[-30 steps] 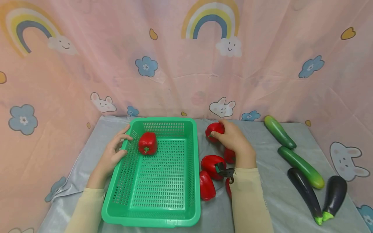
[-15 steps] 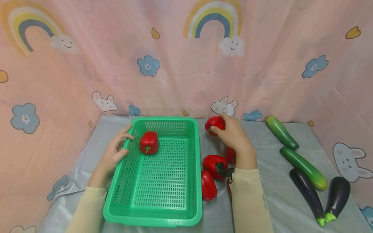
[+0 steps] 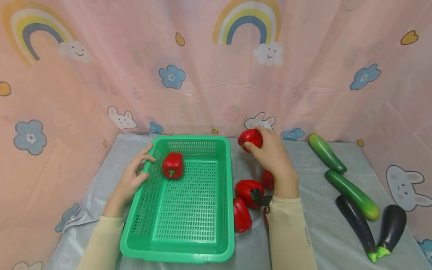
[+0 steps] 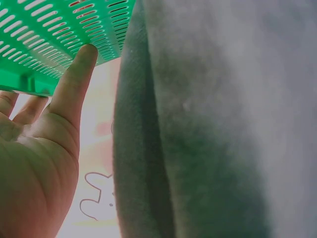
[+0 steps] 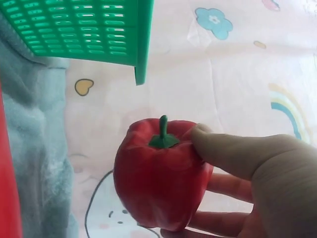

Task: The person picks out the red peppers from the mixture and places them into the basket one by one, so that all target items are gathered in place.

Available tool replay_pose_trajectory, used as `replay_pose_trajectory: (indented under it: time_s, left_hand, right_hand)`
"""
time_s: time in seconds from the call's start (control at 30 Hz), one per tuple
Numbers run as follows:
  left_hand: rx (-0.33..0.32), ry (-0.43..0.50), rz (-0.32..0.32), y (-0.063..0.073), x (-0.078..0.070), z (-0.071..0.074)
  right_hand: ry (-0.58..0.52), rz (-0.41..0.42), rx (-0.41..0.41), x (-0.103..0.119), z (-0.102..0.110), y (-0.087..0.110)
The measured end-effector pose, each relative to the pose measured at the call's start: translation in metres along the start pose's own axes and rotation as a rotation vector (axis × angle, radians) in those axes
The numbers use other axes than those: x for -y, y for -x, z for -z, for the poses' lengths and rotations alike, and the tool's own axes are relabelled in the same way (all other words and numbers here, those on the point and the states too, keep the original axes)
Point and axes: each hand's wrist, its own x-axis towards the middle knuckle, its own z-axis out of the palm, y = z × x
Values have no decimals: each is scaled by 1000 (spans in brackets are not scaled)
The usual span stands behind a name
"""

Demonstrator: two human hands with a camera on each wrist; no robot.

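Observation:
My right hand (image 3: pixel 273 153) holds a red bell pepper (image 3: pixel 250 140) above the cloth, to the right of a green plastic basket (image 3: pixel 227 195). In the right wrist view, the thumb presses near the pepper's green stem (image 5: pixel 164 134) and the fingers lie round its far side. My left hand (image 3: pixel 129 180) grips the basket's left rim, its fingertips bent over the edge. The left wrist view has the thumb (image 4: pixel 74 82) against the slotted basket wall (image 4: pixel 49 39). Inside the basket, towards the back left, lies another red bell pepper (image 3: pixel 173 165).
Right of the basket lie more red bell peppers (image 3: pixel 242 215), some partly hidden by the right forearm. Two green zucchini (image 3: pixel 352 193) and two dark eggplants (image 3: pixel 391 227) lie at the right on the grey cloth (image 3: pixel 314 217). A pink patterned curtain (image 3: pixel 209 75) hangs behind.
My right hand has raised the red bell pepper and moved it slightly towards the back. The left hand keeps its place on the basket rim. The head view has shifted slightly.

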Motion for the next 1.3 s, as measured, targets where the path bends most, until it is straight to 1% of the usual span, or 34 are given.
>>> replay_pose_trajectory:
  time_s: [0.2,0.5,0.63,0.73,1.03,1.2,1.3]
  left_hand:
    - [0,2,1,0,0,0]
    - [2,9,-1,1,2,1]
    - [0,5,-1,1,3,1]
    - [0,4,0,1,2,1]
    - [-4,-4,0,0,1,0]
    - [2,-2,-4,0,2,0]
    - [3,-4,-5,0,2,0]
  right_hand:
    - [-2,48,-48,4,2,2]
    - [-20,85,-96,15,7,8]
    - [-41,116,-120,22,9,11]
    - [-60,162,-147,28,10,14]
    - [-92,373,-239,56,15,27]
    - [-118,454,-247,69,13,33]
    - [-151,489,-232,76,9,35]
